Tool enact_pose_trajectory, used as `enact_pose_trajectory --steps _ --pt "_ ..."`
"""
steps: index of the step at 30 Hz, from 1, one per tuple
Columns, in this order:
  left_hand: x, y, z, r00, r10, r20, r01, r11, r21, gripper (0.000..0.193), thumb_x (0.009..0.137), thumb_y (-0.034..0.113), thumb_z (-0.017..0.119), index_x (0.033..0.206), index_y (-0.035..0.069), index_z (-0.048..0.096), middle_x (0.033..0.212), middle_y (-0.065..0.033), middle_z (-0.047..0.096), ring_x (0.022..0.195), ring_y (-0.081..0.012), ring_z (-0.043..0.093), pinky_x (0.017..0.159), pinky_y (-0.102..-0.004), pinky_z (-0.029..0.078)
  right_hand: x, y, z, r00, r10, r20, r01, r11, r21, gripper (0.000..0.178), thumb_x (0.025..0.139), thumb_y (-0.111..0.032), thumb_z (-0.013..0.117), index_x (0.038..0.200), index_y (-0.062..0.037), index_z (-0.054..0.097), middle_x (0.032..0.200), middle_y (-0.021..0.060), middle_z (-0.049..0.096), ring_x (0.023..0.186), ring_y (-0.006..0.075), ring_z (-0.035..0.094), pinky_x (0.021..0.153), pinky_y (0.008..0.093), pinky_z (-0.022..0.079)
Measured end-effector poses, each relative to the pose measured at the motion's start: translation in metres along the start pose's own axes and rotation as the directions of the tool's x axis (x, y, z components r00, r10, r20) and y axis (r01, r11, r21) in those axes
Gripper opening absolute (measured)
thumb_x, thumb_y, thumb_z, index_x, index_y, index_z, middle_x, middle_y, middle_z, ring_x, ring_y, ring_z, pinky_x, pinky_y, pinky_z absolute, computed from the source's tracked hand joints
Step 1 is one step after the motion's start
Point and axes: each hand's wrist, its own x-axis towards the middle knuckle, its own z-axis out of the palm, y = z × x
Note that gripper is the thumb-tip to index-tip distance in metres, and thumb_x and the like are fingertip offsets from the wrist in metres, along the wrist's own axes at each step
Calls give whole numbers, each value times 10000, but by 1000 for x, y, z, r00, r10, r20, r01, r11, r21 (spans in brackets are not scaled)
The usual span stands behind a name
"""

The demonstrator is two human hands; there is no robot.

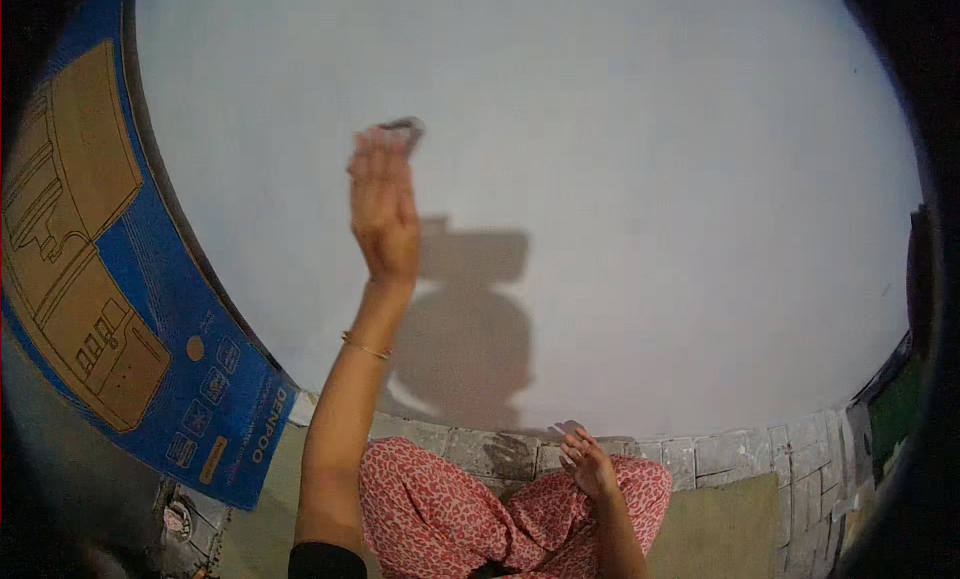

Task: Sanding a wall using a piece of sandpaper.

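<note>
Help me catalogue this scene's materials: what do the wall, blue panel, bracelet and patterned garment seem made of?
Wall: probably painted plaster, matte; smooth and pale, without glare.
Blue panel: likely cardboard with a dull printed finish; its brown areas look like bare board.
Bracelet: perhaps gold-toned metal; thin and yellowish, too small to be sure.
Patterned garment: soft-looking matte fabric; weave unclear.

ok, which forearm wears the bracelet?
The left forearm, the one raised toward the pale wall: a thin gold-toned bracelet circles it. The right forearm shows none.
</note>
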Motion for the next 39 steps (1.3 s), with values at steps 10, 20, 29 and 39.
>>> enact_pose_trajectory --steps 10,20,29,39 --pt "9 8 11 978 184 95 -187 982 19 335 935 13 484 1255 52 573 1363 -104 516 1293 -263 454 1107 -415 328 -4 -3 12 1000 19 -22 -19 1000 13 618 908 -209 607 1423 -50 305 1389 143 426 1272 313 439 1041 481 356" --pt "-2 22 14 905 352 239 -326 935 -142 377 966 279 459 1261 66 558 1401 -132 467 1334 -283 395 1101 -455 311 4 0 8 998 57 -40 -58 998 -33 592 880 -249 638 1389 -96 380 1340 99 477 1209 273 487 1017 450 389" --pt "59 15 15 936 323 140 -342 929 144 455 959 256 461 1388 108 435 1457 -196 360 1347 -355 343 1096 -471 279 5 3 7 997 62 -44 -62 998 -10 528 907 -213 602 1369 -75 388 1291 123 514 1200 290 497 995 466 402" --pt "-6 83 33 709 545 448 -490 837 -244 581 836 421 623 1343 174 485 1449 -143 394 1343 -310 370 1080 -488 331 6 4 4 993 92 -78 -96 994 -52 392 927 -195 590 1289 -83 490 1201 99 576 1159 275 526 984 455 407"
